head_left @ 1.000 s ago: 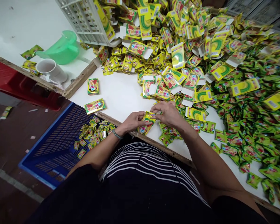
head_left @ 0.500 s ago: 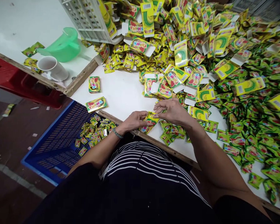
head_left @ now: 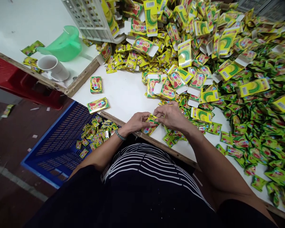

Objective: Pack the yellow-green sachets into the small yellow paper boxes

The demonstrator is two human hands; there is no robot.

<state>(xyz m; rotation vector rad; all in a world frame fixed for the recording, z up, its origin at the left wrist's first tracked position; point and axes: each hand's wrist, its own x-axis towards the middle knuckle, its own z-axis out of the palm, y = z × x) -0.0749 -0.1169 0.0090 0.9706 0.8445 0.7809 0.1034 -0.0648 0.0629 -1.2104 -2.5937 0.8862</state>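
Slightly nearer the left hand (head_left: 139,122) than half a second ago, the right hand (head_left: 167,117) bends half-curled fingers at the far end of a yellow-green carton (head_left: 150,127), its grip unclear, while the left pinches the carton just beside the wooden edge (head_left: 161,146). Bare white table (head_left: 125,88) opens beyond, between two boxes (head_left: 96,85) and heaped packets (head_left: 258,148); below sits a blue crate (head_left: 59,134) on dark floor (head_left: 9,145).

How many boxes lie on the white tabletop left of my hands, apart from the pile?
2: an upper box, and a lower box nearer the blue crate; neither is hidden.
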